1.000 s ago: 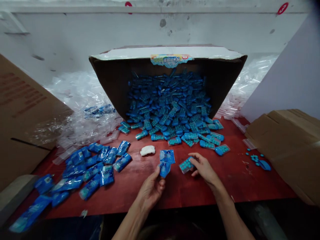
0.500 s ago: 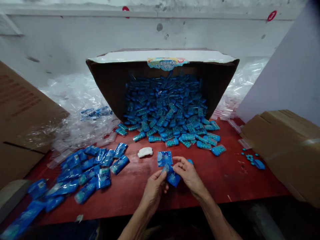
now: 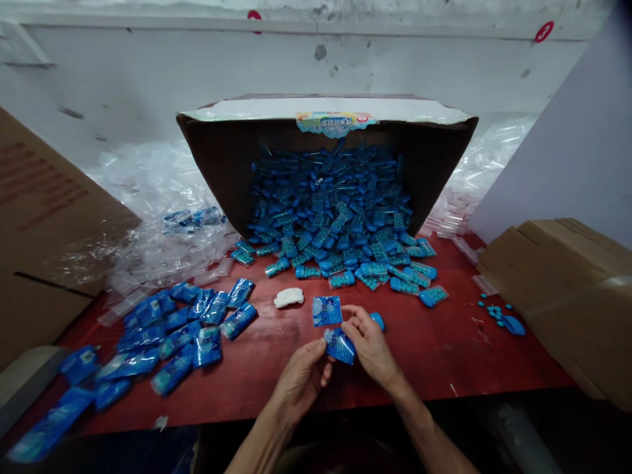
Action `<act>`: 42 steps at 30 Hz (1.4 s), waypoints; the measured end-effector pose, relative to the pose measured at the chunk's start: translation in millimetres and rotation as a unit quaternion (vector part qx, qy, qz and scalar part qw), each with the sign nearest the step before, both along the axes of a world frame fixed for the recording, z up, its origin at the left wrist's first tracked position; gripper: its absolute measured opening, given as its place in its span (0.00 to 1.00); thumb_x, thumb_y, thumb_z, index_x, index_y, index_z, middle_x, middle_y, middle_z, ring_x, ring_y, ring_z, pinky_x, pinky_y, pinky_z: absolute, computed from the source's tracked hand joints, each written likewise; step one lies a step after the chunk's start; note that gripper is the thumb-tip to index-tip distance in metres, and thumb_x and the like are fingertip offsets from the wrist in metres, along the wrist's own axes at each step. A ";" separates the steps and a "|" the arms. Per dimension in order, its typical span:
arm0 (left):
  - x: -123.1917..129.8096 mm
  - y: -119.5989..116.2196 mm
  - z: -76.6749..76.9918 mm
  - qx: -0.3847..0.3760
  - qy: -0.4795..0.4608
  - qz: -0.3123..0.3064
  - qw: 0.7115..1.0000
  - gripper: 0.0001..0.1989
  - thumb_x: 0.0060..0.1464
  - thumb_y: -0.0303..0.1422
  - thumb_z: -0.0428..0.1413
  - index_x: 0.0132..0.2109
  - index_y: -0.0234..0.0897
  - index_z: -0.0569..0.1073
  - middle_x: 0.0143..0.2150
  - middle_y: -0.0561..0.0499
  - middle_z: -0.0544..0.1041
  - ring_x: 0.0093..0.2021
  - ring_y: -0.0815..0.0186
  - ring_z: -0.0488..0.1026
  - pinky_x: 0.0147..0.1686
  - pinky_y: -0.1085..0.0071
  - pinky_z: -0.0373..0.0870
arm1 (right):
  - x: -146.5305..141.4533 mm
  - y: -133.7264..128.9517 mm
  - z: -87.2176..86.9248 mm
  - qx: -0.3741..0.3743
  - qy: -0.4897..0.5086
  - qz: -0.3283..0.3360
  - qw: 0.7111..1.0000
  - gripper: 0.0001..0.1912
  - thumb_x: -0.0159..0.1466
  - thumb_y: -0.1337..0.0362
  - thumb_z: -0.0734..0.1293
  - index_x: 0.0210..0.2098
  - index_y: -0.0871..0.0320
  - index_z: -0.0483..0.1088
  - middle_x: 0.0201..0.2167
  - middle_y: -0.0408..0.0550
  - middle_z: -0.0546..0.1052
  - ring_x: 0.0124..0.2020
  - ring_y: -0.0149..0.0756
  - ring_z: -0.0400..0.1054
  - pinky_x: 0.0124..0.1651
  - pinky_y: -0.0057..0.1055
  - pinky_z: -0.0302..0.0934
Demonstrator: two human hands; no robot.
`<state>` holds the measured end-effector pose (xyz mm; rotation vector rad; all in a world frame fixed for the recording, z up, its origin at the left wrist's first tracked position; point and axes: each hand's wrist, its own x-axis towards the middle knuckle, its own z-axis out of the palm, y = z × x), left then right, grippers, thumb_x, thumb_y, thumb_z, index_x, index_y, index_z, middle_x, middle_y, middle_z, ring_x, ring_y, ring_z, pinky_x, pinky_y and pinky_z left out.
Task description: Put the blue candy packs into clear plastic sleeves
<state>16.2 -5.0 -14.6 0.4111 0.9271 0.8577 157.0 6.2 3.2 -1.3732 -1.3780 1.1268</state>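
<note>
Between my hands, above the red table, is a small blue printed packet (image 3: 340, 347). My left hand (image 3: 305, 376) pinches its left edge between thumb and fingers. My right hand (image 3: 369, 345) is closed at the packet's upper right edge, fingertips pressed on it. Just beyond lies a flat blue printed sleeve (image 3: 326, 311), near my right fingertips. A blue-capped bottle (image 3: 378, 320) shows partly behind my right hand. To the left of the sleeve sits a crumpled white wad (image 3: 289, 297).
A tipped cardboard box (image 3: 207, 158) spills many blue-capped candy bottles (image 3: 340, 217) onto the red table (image 3: 424, 359). Wrapped blue packs (image 3: 168, 339) lie at left, clear plastic sleeves (image 3: 162, 243) behind them. Loose blue beads (image 3: 494, 313) and another carton (image 3: 557, 296) are at right.
The packet has turned, and its printed face shows wider. My left hand has shifted slightly left and down. More of the bottle behind my right hand shows. The view has moved slightly.
</note>
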 end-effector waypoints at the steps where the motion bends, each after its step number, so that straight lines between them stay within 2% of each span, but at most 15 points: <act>1: -1.4 0.2 -0.8 -0.009 -0.001 0.009 1.000 0.13 0.43 0.38 0.57 0.26 0.31 0.67 0.19 0.54 0.68 0.14 0.78 0.59 0.12 0.80 0.50 | 5.2 0.5 1.3 0.018 -0.040 0.006 0.999 0.14 0.60 0.61 0.56 0.44 0.56 0.62 0.24 0.41 0.67 0.25 0.30 0.61 0.29 0.25 0.57; 3: -4.3 1.1 -2.5 -0.047 0.003 0.039 0.998 0.12 0.43 0.39 0.57 0.27 0.33 0.66 0.18 0.55 0.68 0.13 0.78 0.58 0.11 0.80 0.49 | 18.6 1.1 0.8 0.058 -0.160 0.007 0.985 0.15 0.60 0.61 0.57 0.46 0.54 0.63 0.33 0.46 0.70 0.35 0.35 0.63 0.38 0.31 0.57; 6: -7.6 2.8 -3.4 -0.102 0.001 0.081 0.991 0.12 0.45 0.38 0.56 0.28 0.35 0.63 0.17 0.56 0.68 0.12 0.78 0.57 0.11 0.81 0.48 | 39.9 0.4 -9.8 0.075 -0.364 0.000 0.928 0.17 0.57 0.63 0.60 0.47 0.53 0.63 0.45 0.50 0.68 0.46 0.44 0.58 0.45 0.39 0.52; 8: -8.2 3.7 -2.5 -0.128 -0.008 0.095 0.987 0.11 0.45 0.37 0.56 0.28 0.36 0.62 0.17 0.56 0.68 0.12 0.78 0.57 0.11 0.82 0.48 | 49.1 -0.6 -21.4 0.063 -0.446 0.007 0.893 0.18 0.57 0.65 0.61 0.48 0.53 0.63 0.46 0.52 0.67 0.47 0.46 0.58 0.44 0.40 0.53; 11: -7.1 5.1 0.5 -0.157 -0.023 0.105 0.982 0.11 0.47 0.37 0.54 0.28 0.36 0.61 0.16 0.56 0.67 0.12 0.78 0.57 0.11 0.83 0.49 | 52.1 -0.9 -36.7 0.078 -0.488 0.018 0.869 0.18 0.57 0.64 0.61 0.48 0.54 0.64 0.43 0.53 0.69 0.43 0.44 0.61 0.41 0.38 0.56; 14: -4.7 6.6 4.6 -0.167 -0.025 0.114 0.979 0.10 0.49 0.37 0.52 0.28 0.36 0.61 0.16 0.56 0.66 0.12 0.77 0.58 0.10 0.83 0.50 | 49.2 0.6 -41.9 0.102 -0.462 0.014 0.881 0.19 0.58 0.62 0.61 0.48 0.57 0.64 0.39 0.54 0.70 0.40 0.43 0.62 0.41 0.38 0.57; 16: -3.4 7.3 7.0 -0.167 -0.017 0.122 0.978 0.09 0.50 0.36 0.52 0.28 0.35 0.61 0.16 0.56 0.67 0.13 0.77 0.60 0.11 0.83 0.53 | 48.0 0.5 -37.5 0.107 -0.395 0.001 0.913 0.18 0.58 0.61 0.61 0.47 0.59 0.64 0.38 0.54 0.71 0.40 0.43 0.63 0.43 0.39 0.57; 19: -2.3 7.4 7.8 -0.151 0.003 0.133 0.980 0.09 0.49 0.35 0.53 0.28 0.34 0.62 0.16 0.55 0.68 0.13 0.77 0.62 0.12 0.83 0.56 | 47.5 -4.2 -20.1 0.076 -0.231 0.018 0.970 0.15 0.59 0.60 0.59 0.44 0.58 0.65 0.40 0.50 0.71 0.42 0.38 0.64 0.46 0.34 0.58; 21: -2.1 6.9 5.8 -0.133 0.012 0.137 0.982 0.09 0.49 0.35 0.53 0.28 0.34 0.63 0.17 0.54 0.68 0.14 0.76 0.63 0.12 0.83 0.58 | 46.6 -9.3 -4.9 0.039 -0.141 0.067 0.987 0.13 0.59 0.60 0.60 0.41 0.56 0.67 0.39 0.47 0.72 0.41 0.35 0.65 0.44 0.30 0.59; 23: -2.3 6.3 2.4 -0.115 0.014 0.141 0.983 0.09 0.49 0.35 0.53 0.28 0.33 0.63 0.17 0.54 0.69 0.14 0.76 0.64 0.12 0.82 0.58 | 44.8 -13.6 8.7 0.014 -0.104 0.106 0.989 0.12 0.57 0.59 0.61 0.39 0.55 0.69 0.37 0.45 0.73 0.39 0.34 0.66 0.42 0.29 0.59; 27: -3.9 5.1 -3.8 -0.099 0.006 0.135 0.986 0.10 0.48 0.35 0.54 0.29 0.33 0.64 0.17 0.53 0.69 0.15 0.75 0.65 0.13 0.81 0.61 | 40.9 -16.4 21.7 -0.008 -0.119 0.104 0.987 0.12 0.55 0.60 0.63 0.37 0.55 0.71 0.34 0.45 0.73 0.36 0.34 0.66 0.40 0.29 0.59; 35: -5.1 2.0 -0.4 -0.073 -0.001 0.129 0.989 0.08 0.48 0.34 0.54 0.33 0.32 0.67 0.24 0.48 0.75 0.20 0.70 0.71 0.16 0.79 0.66 | 36.4 -19.1 17.1 -0.004 -0.178 0.055 0.982 0.11 0.55 0.60 0.62 0.37 0.55 0.70 0.32 0.45 0.73 0.35 0.35 0.66 0.41 0.31 0.58; 42: -2.9 2.4 2.5 -0.058 -0.014 0.143 0.988 0.09 0.48 0.34 0.54 0.35 0.32 0.67 0.26 0.46 0.76 0.23 0.67 0.73 0.18 0.78 0.68 | 29.8 -21.9 17.0 0.005 -0.204 0.028 0.979 0.11 0.56 0.59 0.61 0.37 0.55 0.69 0.33 0.46 0.73 0.36 0.35 0.67 0.40 0.30 0.59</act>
